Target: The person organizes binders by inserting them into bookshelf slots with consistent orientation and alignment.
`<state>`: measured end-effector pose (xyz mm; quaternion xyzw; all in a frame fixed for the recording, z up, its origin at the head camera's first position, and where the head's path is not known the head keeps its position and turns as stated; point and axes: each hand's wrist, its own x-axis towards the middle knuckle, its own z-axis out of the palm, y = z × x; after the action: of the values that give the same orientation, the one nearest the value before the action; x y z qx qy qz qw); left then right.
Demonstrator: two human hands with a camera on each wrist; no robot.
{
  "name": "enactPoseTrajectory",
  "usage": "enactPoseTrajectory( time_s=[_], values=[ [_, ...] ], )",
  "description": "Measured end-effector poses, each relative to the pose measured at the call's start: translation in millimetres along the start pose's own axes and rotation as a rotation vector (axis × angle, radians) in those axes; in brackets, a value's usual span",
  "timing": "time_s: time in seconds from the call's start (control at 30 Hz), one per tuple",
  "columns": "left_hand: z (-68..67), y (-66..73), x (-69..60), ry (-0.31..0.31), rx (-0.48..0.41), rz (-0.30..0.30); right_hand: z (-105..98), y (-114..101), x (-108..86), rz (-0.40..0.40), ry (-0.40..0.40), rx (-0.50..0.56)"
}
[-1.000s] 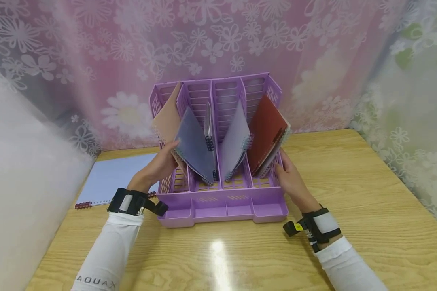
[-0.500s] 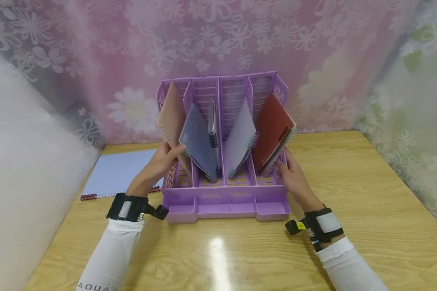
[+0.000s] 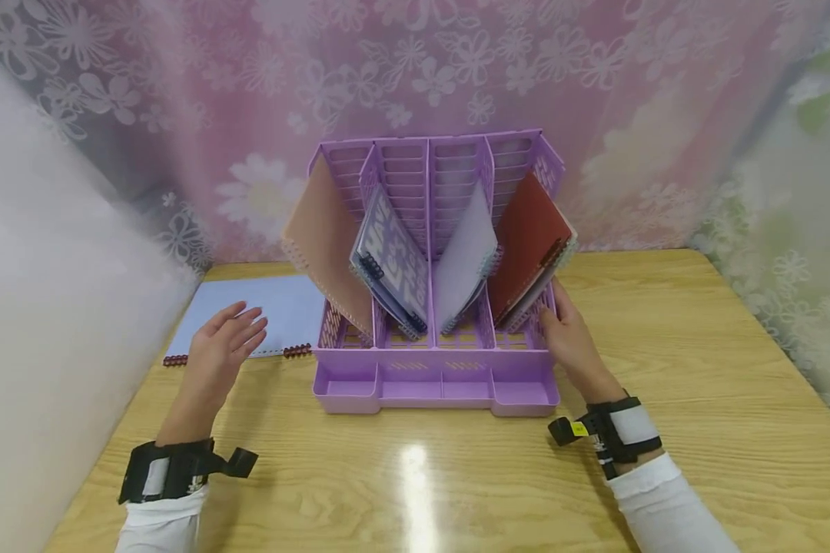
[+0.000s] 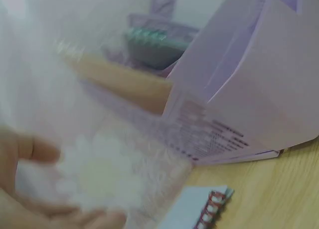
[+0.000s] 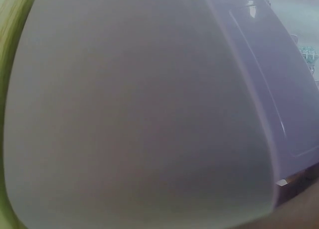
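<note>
A purple desk file organizer [image 3: 437, 358] stands on the table with notebooks upright in its compartments. A tan spiral notebook [image 3: 328, 242] leans left in the first compartment. In the second, a lettered notebook [image 3: 397, 261] leans left against blue ones. A pale grey-blue notebook [image 3: 465, 261] tilts in the third, a red notebook [image 3: 529, 242] in the fourth. My left hand [image 3: 221, 346] hovers left of the organizer, fingers spread and holding nothing, near a light blue spiral notebook [image 3: 263, 307] lying flat. My right hand [image 3: 576, 338] grips the organizer's right side wall.
Wooden table [image 3: 484, 484] extends in front and to the right. A pink flowered curtain [image 3: 415, 69] hangs close behind the organizer. A white wall surface [image 3: 62, 307] borders the table's left edge.
My left hand has let go of the notebooks and drawn back left. The lettered notebook has tipped left, showing its cover. My right hand stays on the organizer's side.
</note>
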<state>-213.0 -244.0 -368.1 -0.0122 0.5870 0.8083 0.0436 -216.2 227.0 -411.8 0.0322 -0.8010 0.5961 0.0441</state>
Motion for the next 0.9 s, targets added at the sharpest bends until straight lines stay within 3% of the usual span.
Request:
enactPoseTrajectory(
  time_s=[0.1,0.2,0.37,0.47,0.67,0.9],
  values=[
    [-19.7,-2.0,-0.4,0.136,-0.231,-0.126,-3.2,-1.0,0.3,-0.013,0.001,0.003],
    [-36.2,-7.8,-4.8,0.211,-0.486,-0.226,-5.1,-1.0,0.7,-0.016,-0.001,0.004],
    [-54.1,-17.5,-11.3,0.265,-0.932,-0.353,-8.5,-0.1,1.0,-0.003,0.01,0.002],
    [-56.6,-19.8,-10.3,0.298,-1.085,-0.379,-10.1,-1.1,-0.2,-0.001,0.017,-0.007],
    [-53.1,-20.1,7.0,0.27,-1.155,-0.383,-9.9,-3.8,-2.4,-0.004,0.023,-0.001],
    [-48.7,-21.8,36.6,0.297,-1.047,-0.374,-5.2,-4.1,-0.3,0.0,0.012,0.026]
  ],
)
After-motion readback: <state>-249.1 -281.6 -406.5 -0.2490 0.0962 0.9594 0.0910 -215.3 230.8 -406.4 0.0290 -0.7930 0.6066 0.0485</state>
